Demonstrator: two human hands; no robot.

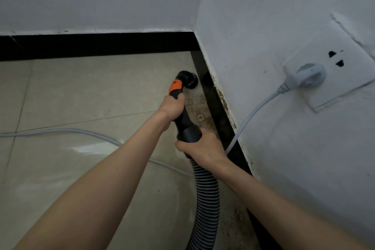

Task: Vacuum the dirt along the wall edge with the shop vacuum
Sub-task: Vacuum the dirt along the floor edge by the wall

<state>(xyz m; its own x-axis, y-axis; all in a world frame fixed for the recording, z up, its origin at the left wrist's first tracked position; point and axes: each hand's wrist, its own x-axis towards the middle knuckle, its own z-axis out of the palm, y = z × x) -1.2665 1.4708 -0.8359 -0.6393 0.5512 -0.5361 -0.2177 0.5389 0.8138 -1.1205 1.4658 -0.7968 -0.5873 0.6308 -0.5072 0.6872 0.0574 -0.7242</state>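
With the left hand (172,105) and right hand (205,148) both gripping the nozzle (185,115), best keep its mouth low over the dirt (199,116) beside the baseboard (221,111).

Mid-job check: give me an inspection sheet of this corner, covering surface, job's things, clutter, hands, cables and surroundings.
Surface: beige tiled floor; brown dirt along the right wall's edge.
Job's things: black vacuum nozzle down on the floor near the corner; ribbed hose trails back.
Clutter: nothing seen.
Hands: left hand grips the wand below its orange collar; right hand grips the hose cuff.
Cables: grey cord plugged into the wall socket, running across the floor.
Surroundings: white walls, black baseboard.
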